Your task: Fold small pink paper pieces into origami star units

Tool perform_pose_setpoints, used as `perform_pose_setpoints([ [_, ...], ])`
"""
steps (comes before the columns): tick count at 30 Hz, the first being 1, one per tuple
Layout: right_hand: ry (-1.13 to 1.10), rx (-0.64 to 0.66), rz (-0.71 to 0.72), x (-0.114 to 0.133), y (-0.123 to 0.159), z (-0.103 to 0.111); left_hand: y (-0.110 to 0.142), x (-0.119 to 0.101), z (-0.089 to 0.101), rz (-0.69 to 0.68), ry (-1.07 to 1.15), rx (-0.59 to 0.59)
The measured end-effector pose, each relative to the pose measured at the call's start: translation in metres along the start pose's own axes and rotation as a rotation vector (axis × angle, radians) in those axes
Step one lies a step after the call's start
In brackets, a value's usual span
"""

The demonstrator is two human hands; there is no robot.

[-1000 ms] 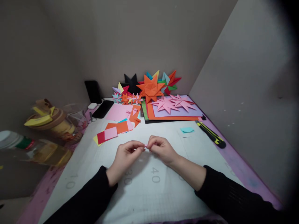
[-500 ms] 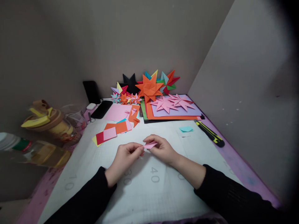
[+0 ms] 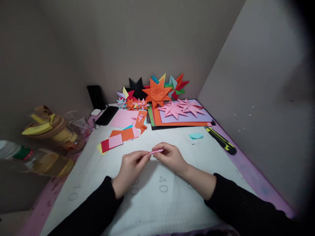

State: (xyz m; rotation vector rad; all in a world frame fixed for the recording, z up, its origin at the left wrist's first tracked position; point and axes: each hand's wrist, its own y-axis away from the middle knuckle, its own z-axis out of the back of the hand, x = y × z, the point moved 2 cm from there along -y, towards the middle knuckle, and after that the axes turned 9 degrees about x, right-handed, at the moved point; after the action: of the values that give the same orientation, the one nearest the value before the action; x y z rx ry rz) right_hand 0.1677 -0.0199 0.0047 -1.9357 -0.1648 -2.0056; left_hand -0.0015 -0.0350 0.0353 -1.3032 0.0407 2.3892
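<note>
Between my hands, above the white mat (image 3: 177, 209), is a small folded piece of pink paper (image 3: 157, 151), seen nearly edge-on. My left hand (image 3: 134, 165) pinches its left end between thumb and forefinger. On the other end, the thumb and fingers of my right hand (image 3: 171, 157) are closed around the paper. Fingers partly hide its folds. A small folded turquoise paper (image 3: 196, 136) lies on the mat to the right, beyond my right hand.
A yellow-black utility knife (image 3: 221, 141) lies at the right. Paper squares (image 3: 115, 141) spread at the left. Folded paper stars (image 3: 157, 91) and stacked coloured sheets (image 3: 184, 124) are at the back. A phone (image 3: 107, 115), a lidded cup (image 3: 56, 131) and a bottle (image 3: 46, 160) are on the left.
The pink paper has turned from showing its flat face to a thin, nearly edge-on strip. Both hands have shifted only slightly and still hold it.
</note>
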Motion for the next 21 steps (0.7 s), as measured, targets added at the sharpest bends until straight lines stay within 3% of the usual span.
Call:
perform_pose_setpoints([
  [8, -0.111, -0.014, -0.032, 0.0052, -0.0023, -0.0026, -0.0004, 0.0007, -0.0003, -0.024, -0.046, -0.022],
  [17, -0.067, -0.017, -0.071, 0.0044, -0.0012, -0.0015, 0.0009, 0.0041, -0.0018, -0.060, -0.091, -0.044],
  [21, -0.060, -0.021, -0.073, 0.0063, -0.0012, -0.0012, -0.0009, 0.0050, -0.0017, -0.143, -0.084, -0.083],
])
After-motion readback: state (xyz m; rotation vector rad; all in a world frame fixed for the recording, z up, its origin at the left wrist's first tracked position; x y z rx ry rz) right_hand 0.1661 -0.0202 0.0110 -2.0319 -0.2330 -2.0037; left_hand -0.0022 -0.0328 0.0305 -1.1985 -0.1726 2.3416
